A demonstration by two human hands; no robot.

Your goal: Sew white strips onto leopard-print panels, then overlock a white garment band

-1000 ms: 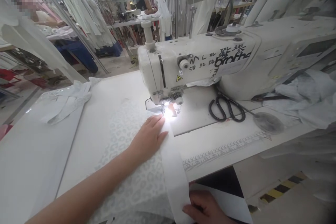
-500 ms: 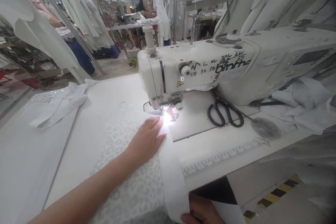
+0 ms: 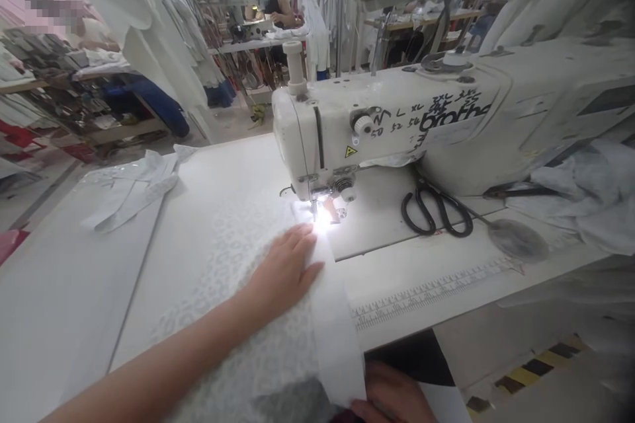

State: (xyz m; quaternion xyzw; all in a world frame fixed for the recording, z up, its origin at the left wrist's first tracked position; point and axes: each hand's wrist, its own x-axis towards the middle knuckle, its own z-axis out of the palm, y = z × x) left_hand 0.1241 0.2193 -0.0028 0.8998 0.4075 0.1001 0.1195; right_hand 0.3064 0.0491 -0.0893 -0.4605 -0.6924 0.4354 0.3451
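My left hand [image 3: 290, 264] lies flat on a pale leopard-print fabric [image 3: 208, 291], its fingertips close in front of the lit needle area of a white sewing machine [image 3: 307, 139]. A plain white strip [image 3: 337, 330] runs from under the presser foot [image 3: 314, 210] down toward me, along the right side of the print. At the table's front edge, my right hand [image 3: 394, 393] pinches the lower end of this strip between thumb and fingers. Part of that hand is cut off by the frame's bottom.
Black-handled scissors [image 3: 436, 211] and a round grey translucent object [image 3: 518, 240] lie right of the needle. A ruler tape [image 3: 431, 294] runs along the front edge. Cut pieces [image 3: 133, 192] rest at left, bunched fabric [image 3: 585, 192] at right. Another person [image 3: 280, 6] sits behind.
The view has swung slightly left, so the machine and table appear farther right. The curved wire by the needle looks less raised. Both hands keep about the same places on the fabric and strip.
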